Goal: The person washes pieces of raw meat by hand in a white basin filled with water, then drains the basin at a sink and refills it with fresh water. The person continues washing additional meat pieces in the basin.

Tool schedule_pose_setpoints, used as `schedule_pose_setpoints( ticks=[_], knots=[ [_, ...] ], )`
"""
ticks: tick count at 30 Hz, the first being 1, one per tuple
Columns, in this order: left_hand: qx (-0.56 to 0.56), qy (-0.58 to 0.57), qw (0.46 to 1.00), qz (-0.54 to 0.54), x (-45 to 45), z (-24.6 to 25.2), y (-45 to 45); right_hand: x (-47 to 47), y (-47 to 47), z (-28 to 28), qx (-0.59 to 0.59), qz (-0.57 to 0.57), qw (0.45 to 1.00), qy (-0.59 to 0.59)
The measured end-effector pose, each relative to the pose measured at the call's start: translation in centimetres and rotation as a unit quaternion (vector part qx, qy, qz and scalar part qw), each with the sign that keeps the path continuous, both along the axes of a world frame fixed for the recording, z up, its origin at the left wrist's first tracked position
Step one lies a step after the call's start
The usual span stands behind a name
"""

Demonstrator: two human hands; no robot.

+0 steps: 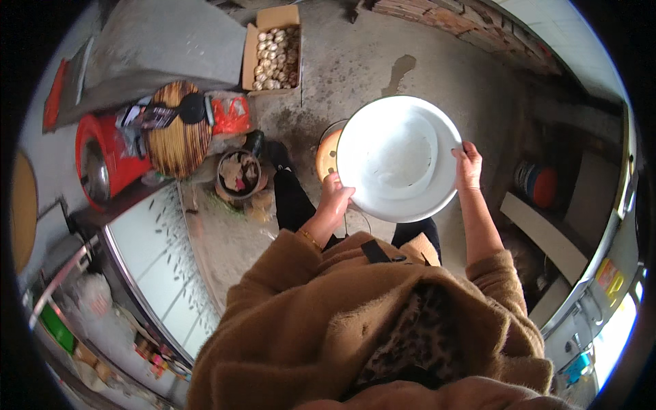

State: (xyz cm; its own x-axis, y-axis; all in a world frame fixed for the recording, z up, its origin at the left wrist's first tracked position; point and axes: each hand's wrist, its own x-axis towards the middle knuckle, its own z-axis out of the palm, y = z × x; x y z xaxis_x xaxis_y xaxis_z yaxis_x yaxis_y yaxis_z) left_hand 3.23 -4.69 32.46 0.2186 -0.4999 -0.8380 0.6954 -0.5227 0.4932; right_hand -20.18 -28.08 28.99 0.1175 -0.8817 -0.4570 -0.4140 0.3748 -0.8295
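Observation:
A large white enamel basin (397,159) with a thin dark rim is held out in front of my body, above the floor. My left hand (335,200) grips its near left edge, thumb on top. At its right edge, my right hand (468,163) holds the rim, with the fingers partly hidden behind it. Inside, the basin shows a few small dark specks; whether it holds water I cannot tell. Partly hidden beneath its left side is a round orange-yellow object (325,159) with dark holes.
A cardboard box of round pale items (277,59) sits on the concrete floor. To the left are a bin with refuse (239,174), a round wooden board (179,133) and a red container (110,161). A wet patch (401,72) marks the floor ahead; boards (543,236) lie at right.

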Motion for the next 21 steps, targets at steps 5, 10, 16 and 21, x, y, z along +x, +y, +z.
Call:
schedule_pose_setpoints(
  ticks=[5, 10, 16, 21],
  knots=[
    [0.046, 0.029, 0.997, -0.045, 2.6, -5.3, 0.5, 0.9, 3.6, -7.1, -0.014, -0.033, 0.999, 0.005],
    [0.142, -0.043, 0.987, -0.056, 4.2, -11.2, 2.5, 1.7, 7.3, -13.9, 0.024, -0.092, 0.995, -0.021],
    [0.212, -0.022, 0.974, -0.079, 4.4, -14.4, 5.2, 2.1, 10.7, -18.3, 0.062, -0.092, 0.993, -0.027],
    [0.235, 0.006, 0.970, -0.058, 4.0, -16.9, 7.0, 2.8, 11.2, -20.0, 0.044, -0.031, 0.998, 0.011]
  ],
)
